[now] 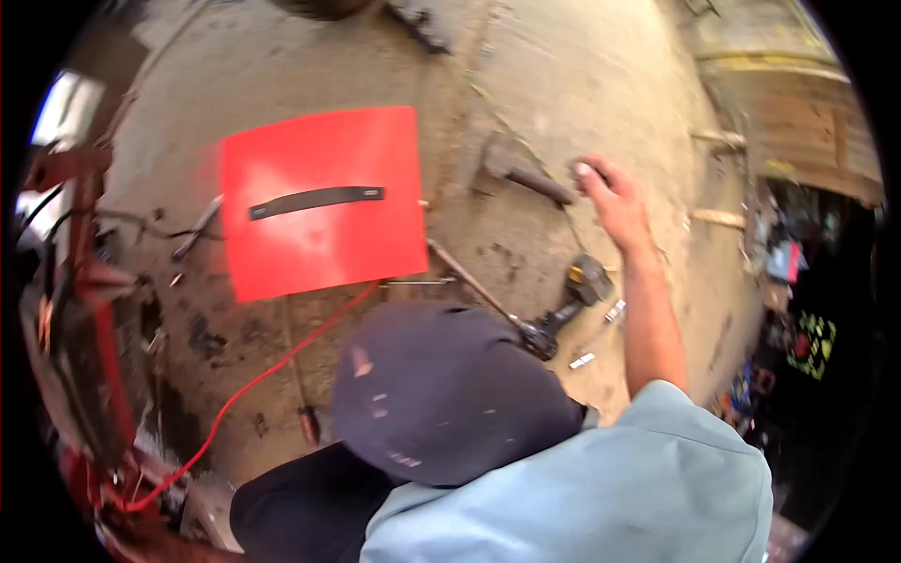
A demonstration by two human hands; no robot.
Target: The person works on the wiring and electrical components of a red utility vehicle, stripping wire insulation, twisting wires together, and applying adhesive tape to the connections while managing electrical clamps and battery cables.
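Camera wearer's own hands are out of view, so can't tell their state. The co-worker's grip is at the end of an outstretched bare forearm, fingers loosely curled, can't tell if they're pinching anything. Hammer is just left of it, handle end near the thumb. Battery tool's below that, red sheet with a black strip well off left.

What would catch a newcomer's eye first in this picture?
Most likely the bright red panel left of centre, with a black strap across it. Next, a co-worker's dark cap fills the lower middle, beside a light blue shirt. That person's bare hand stands out right of centre, near the dark handle of a tool on the floor.
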